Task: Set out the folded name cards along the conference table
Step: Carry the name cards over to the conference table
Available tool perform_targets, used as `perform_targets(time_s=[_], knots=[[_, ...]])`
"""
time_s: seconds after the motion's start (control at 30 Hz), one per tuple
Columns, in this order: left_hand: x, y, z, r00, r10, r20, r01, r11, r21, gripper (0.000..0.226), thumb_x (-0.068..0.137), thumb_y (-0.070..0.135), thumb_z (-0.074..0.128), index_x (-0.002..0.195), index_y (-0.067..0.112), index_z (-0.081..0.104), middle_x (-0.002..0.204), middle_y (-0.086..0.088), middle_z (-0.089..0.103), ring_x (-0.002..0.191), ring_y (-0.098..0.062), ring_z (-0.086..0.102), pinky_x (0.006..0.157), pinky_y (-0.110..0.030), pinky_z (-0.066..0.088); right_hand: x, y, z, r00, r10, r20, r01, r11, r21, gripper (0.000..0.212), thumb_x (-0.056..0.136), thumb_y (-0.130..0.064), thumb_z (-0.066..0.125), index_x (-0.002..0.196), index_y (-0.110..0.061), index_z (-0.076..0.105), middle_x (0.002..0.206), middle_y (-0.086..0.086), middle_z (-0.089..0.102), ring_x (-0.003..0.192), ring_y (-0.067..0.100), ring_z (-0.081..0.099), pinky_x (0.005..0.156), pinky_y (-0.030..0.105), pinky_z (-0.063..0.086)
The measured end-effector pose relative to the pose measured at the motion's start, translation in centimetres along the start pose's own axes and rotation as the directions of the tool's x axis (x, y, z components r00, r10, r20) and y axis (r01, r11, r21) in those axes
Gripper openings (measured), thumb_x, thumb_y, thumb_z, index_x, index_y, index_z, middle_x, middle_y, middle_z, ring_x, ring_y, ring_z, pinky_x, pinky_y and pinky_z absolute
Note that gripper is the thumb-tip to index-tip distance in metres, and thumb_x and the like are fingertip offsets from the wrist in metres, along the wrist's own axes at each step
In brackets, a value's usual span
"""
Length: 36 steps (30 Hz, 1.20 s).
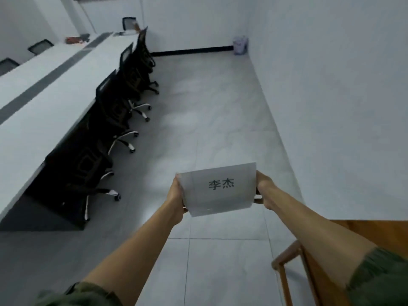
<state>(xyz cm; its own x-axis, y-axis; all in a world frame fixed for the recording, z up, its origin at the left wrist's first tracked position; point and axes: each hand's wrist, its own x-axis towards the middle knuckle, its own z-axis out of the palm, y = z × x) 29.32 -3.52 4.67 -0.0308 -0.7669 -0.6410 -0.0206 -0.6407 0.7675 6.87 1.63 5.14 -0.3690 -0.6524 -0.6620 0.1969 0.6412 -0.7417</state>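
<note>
Grey-tiled floor and white walls; a conference room seen from head height.

Name card: pale sheet, two dark printed characters facing the viewer. It is held in mid-air over the floor, in front of the person and well apart from the bench.

Left hand: grips the card's left edge, with the fingers wrapped behind the sheet and mostly hidden by it.

Right hand: grips the card's right edge, fingers curled round it and partly hidden. The two hands are apart, one at each side of the card, with both forearms stretched forward. Green sleeves show at the lower corners.

Bench: long, white-topped, with a grey strip down its middle. It runs along the left side away from the viewer. Blurred reddish items lie near its far end.

Office chairs: black, on castors, in a row pushed against the bench's near side. More chair backs show beyond its far side.

Wooden furniture: brown, at lower right, partly behind the right forearm.

Waste bin: pale, in the far corner against the wall.
</note>
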Motion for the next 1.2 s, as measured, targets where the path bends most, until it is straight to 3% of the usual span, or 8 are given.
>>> perform_targets(time_s=[0.17, 0.27, 0.37, 0.47, 0.67, 0.77, 0.97, 1.2], knots=[[0.4, 1.4, -14.5, 0.991, -0.019, -0.13, 0.004, 0.993, -0.121, 0.049, 0.088, 0.058, 0.038, 0.091, 0.02, 0.068, 0.088, -0.006, 0.072, 0.079, -0.027, 0.067, 0.063, -0.034, 0.053, -0.9, -1.4, 15.4, 0.988, -0.014, 0.156, 0.035, 0.99, -0.135, 0.031, 0.097, -0.032, 0.04, 0.089, -0.017, 0.065, 0.092, 0.006, 0.07, 0.079, 0.025, 0.062, 0.066, 0.035, 0.049], [0.7, 2.2, -22.9, 0.977, 0.002, -0.212, -0.042, 0.982, -0.185, 0.051, 0.084, 0.062, 0.041, 0.097, 0.022, 0.071, 0.092, -0.007, 0.075, 0.086, -0.031, 0.07, 0.076, -0.042, 0.058, -1.9, -1.8, 24.4, 0.971, -0.027, 0.237, 0.077, 0.976, -0.203, 0.029, 0.097, -0.031, 0.041, 0.084, -0.016, 0.063, 0.088, 0.007, 0.067, 0.078, 0.025, 0.059, 0.068, 0.036, 0.047], [1.1, 2.3, -30.3, 0.958, -0.026, -0.284, -0.048, 0.967, -0.251, 0.046, 0.086, 0.06, 0.045, 0.088, 0.024, 0.073, 0.086, -0.006, 0.076, 0.081, -0.03, 0.071, 0.07, -0.038, 0.056, -2.8, -2.1, 32.4, 0.949, -0.009, 0.316, 0.097, 0.96, -0.263, 0.028, 0.096, -0.032, 0.043, 0.084, -0.016, 0.062, 0.089, 0.007, 0.066, 0.078, 0.026, 0.059, 0.067, 0.036, 0.046], [0.9, 2.8, -35.5, 0.945, -0.033, -0.324, -0.061, 0.96, -0.273, 0.036, 0.08, 0.056, 0.052, 0.085, 0.027, 0.072, 0.092, -0.006, 0.077, 0.089, -0.031, 0.071, 0.079, -0.044, 0.056, -3.5, -2.6, 38.7, 0.921, 0.007, 0.39, 0.124, 0.943, -0.31, 0.028, 0.095, -0.034, 0.046, 0.086, -0.015, 0.063, 0.09, 0.008, 0.067, 0.081, 0.026, 0.059, 0.069, 0.036, 0.046], [2.1, 3.9, -45.4, 0.909, -0.046, -0.415, -0.114, 0.929, -0.351, 0.041, 0.039, 0.059, 0.056, 0.061, 0.029, 0.074, 0.082, -0.003, 0.075, 0.083, -0.029, 0.069, 0.085, -0.043, 0.051, -3.0, -4.4, 52.8, 0.855, 0.06, 0.515, 0.2, 0.878, -0.435, 0.027, 0.095, -0.036, 0.046, 0.085, -0.017, 0.062, 0.087, 0.006, 0.066, 0.08, 0.023, 0.059, 0.068, 0.034, 0.046], [4.8, 5.0, -50.6, 0.862, -0.087, -0.5, -0.141, 0.906, -0.399, 0.05, 0.052, 0.062, 0.055, 0.081, 0.026, 0.074, 0.1, -0.009, 0.075, 0.097, -0.035, 0.069, 0.088, -0.047, 0.052, -1.5, -5.5, 60.5, 0.824, 0.1, 0.558, 0.227, 0.843, -0.487, 0.026, 0.095, -0.037, 0.048, 0.09, -0.018, 0.065, 0.087, 0.005, 0.067, 0.079, 0.022, 0.061, 0.063, 0.032, 0.045], [10.0, 7.9, -59.9, 0.794, -0.133, -0.593, -0.243, 0.824, -0.511, 0.061, 0.091, 0.068, 0.028, 0.095, 0.023, 0.07, 0.097, -0.006, 0.073, 0.087, -0.027, 0.065, 0.073, -0.037, 0.051, 0.9, -9.3, 74.6, 0.735, 0.161, 0.658, 0.31, 0.783, -0.538, 0.027, 0.096, -0.037, 0.048, 0.096, -0.015, 0.064, 0.089, 0.008, 0.067, 0.078, 0.027, 0.061, 0.067, 0.033, 0.05], [13.9, 10.4, -69.1, 0.762, -0.161, -0.628, -0.302, 0.769, -0.564, 0.054, 0.095, 0.055, 0.029, 0.087, 0.024, 0.072, 0.091, -0.003, 0.075, 0.086, -0.026, 0.067, 0.067, -0.034, 0.05, 1.3, -12.0, 87.6, 0.682, 0.216, 0.698, 0.386, 0.705, -0.595, 0.029, 0.094, -0.037, 0.052, 0.082, -0.012, 0.063, 0.08, 0.008, 0.066, 0.07, 0.027, 0.059, 0.062, 0.033, 0.049]])
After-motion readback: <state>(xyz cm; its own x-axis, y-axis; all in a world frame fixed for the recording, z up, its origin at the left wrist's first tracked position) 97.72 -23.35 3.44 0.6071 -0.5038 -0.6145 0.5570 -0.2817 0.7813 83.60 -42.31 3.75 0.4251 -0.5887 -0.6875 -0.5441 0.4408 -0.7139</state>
